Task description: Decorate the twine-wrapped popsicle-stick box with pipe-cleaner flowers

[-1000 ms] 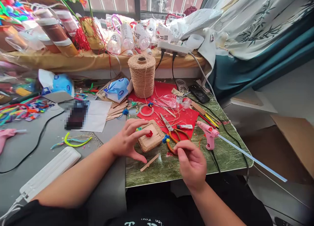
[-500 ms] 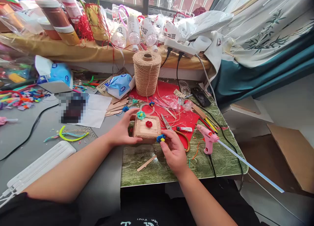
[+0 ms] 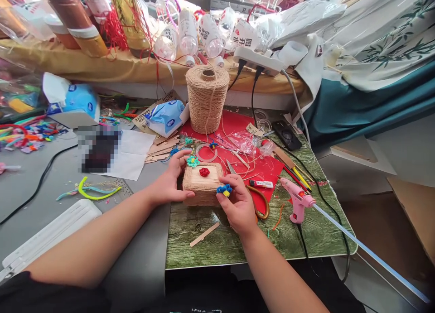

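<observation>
a black short-sleeved top (image 3: pixel 61 292) (pale lettering (image 3: pixel 200 310) on its front, partly cut off), bare forearms (image 3: pixel 91 245), bare hands (image 3: pixel 168 181).

Along the far ledge (image 3: pixel 118 73) I see paint jars (image 3: pixel 71 14) at left, clear bottles (image 3: pixel 188 34) midway and a white power strip (image 3: pixel 260 61) towards the right; to my right are a teal curtain (image 3: pixel 360 104) and a cardboard box (image 3: pixel 414 204).

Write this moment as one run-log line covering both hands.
left hand: holding square twine-wrapped box | right hand: pinching blue flower with yellow centre by box's near right corner | box top: red flower, turquoise flower
</observation>
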Motion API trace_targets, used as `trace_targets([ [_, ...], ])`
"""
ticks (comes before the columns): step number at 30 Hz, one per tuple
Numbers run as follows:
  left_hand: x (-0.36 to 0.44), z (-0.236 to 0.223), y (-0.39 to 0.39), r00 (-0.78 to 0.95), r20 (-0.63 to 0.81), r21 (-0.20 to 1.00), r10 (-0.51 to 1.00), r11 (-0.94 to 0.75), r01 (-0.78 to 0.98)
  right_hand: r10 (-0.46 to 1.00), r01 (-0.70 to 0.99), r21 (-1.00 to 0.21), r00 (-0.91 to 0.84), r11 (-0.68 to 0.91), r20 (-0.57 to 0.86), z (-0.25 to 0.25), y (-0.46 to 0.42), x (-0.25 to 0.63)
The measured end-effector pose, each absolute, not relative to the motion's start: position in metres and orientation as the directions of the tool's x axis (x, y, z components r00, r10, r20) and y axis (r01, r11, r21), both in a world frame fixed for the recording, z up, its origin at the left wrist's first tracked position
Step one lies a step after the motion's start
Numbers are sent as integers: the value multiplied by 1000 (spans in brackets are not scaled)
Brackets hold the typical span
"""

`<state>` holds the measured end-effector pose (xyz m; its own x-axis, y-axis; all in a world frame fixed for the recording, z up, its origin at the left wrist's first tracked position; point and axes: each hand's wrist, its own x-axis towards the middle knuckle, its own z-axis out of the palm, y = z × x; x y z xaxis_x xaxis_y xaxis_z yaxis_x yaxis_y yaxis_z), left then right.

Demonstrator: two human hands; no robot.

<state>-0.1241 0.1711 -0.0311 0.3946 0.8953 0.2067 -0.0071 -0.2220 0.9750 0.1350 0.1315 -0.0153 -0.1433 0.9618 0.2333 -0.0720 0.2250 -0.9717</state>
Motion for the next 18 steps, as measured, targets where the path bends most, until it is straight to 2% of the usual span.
trace_targets([
  [9,-122,-27,171,433,212,972,876,-234,-1,953,14,-957,-101,289,287,-18,128,133],
  [18,-122,-29,171,431,217,974,876,-226,-31,932,-8,-941,-141,337,335,-19,124,140],
])
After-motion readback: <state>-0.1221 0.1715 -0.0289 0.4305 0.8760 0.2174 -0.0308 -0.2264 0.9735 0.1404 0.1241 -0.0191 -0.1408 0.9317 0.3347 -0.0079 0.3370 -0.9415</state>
